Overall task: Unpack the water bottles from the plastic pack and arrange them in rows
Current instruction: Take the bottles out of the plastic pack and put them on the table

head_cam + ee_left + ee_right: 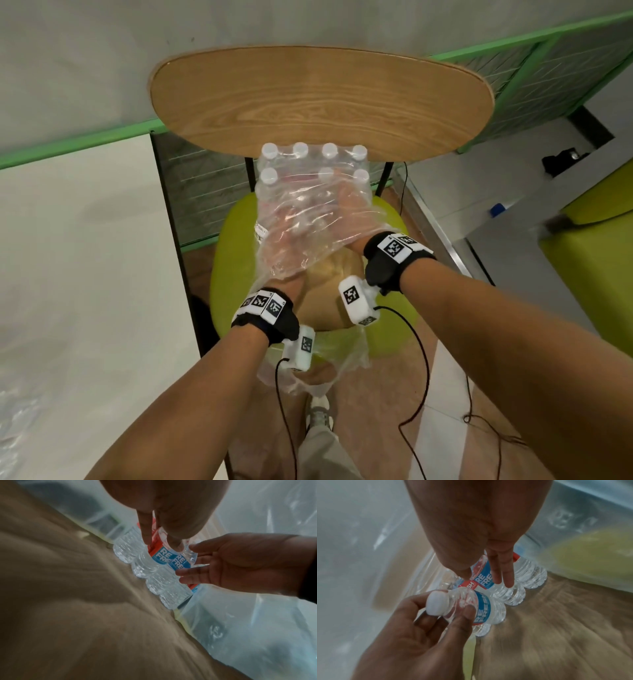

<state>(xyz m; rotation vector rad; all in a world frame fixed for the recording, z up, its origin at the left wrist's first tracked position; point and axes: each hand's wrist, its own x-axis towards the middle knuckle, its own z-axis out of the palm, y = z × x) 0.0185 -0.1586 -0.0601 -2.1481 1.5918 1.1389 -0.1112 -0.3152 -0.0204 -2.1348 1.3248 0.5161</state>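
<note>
A pack of clear water bottles [310,171] with white caps stands on a small wooden seat [329,291], still partly wrapped in torn clear plastic [301,246]. Both of my hands reach inside the wrap. My left hand [447,614] grips one bottle [481,608] by its neck, just under the white cap [436,604], tilting it away from the others. My right hand [502,577] lies with straight fingers against the neighbouring bottles [513,593]. In the left wrist view my left hand [161,543] pinches the bottle top while the right hand [205,566] touches the blue labels.
The seat sits on a lime-green chair [233,267]. A large oval wooden tabletop [318,102] lies just beyond the pack. A white table [85,257] is at the left, a green bench [589,246] at the right. Black cables [424,377] hang from my wrists.
</note>
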